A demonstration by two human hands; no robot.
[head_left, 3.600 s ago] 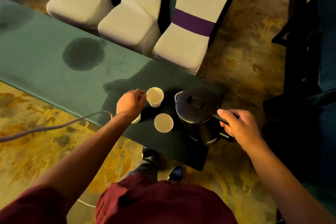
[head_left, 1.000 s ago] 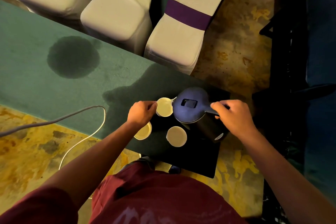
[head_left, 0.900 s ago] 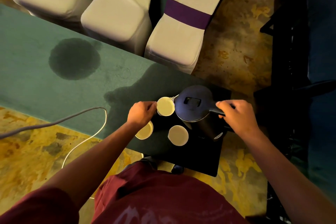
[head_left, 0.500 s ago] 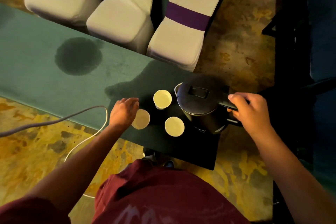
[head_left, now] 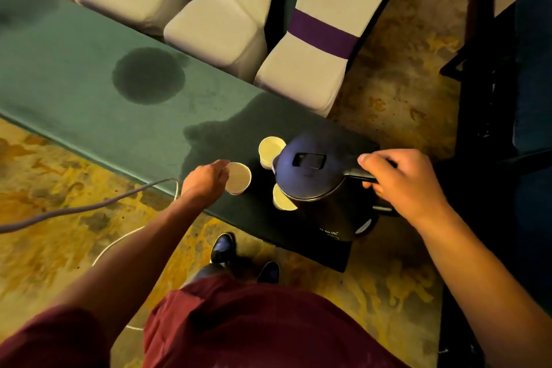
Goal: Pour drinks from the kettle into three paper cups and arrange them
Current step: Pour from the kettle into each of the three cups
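Observation:
Three white paper cups stand near the right end of the green table (head_left: 89, 92). My left hand (head_left: 206, 178) holds the left cup (head_left: 238, 178) by its side. A black kettle (head_left: 313, 179) hangs over the other two, gripped at its handle by my right hand (head_left: 400, 185). The far cup (head_left: 270, 148) shows past the kettle's spout side. The near cup (head_left: 280, 200) is partly hidden under the kettle's rim.
White chairs (head_left: 215, 24) with purple bands line the table's far side. A dark round wet patch (head_left: 148, 75) marks the cloth at left. A cable (head_left: 89, 206) runs over the patterned carpet. My shoes (head_left: 222, 246) are below the table edge. Dark furniture (head_left: 507, 98) stands at right.
The kettle has been lifted and moved left over the near and far cups. My left hand has closed on the side of the left cup.

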